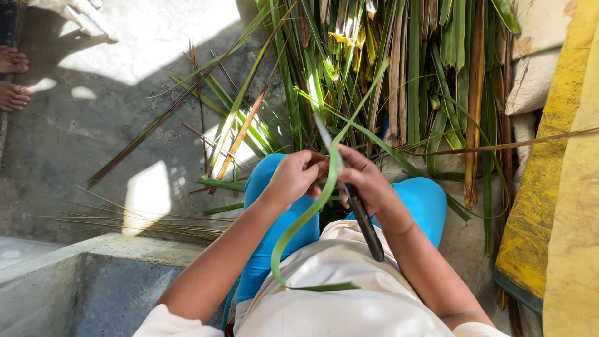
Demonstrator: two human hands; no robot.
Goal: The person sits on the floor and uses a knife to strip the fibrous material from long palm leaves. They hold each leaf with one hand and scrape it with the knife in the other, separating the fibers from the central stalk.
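My left hand (293, 179) pinches a long green palm leaf strip (304, 218) that curves down across my lap. My right hand (368, 182) grips a knife (359, 209) with a dark handle; its blade points up and lies against the strip between my two hands. Both hands hover above my knees in blue trousers (274, 231), close together and nearly touching.
A heap of green and dry brown palm leaves (399, 75) lies ahead on the concrete floor. Thin stripped leaf ribs (143, 215) lie at the left. A yellow sack (561, 187) lines the right side. Another person's bare feet (12, 78) are at the far left. A concrete step (93, 274) is beside me.
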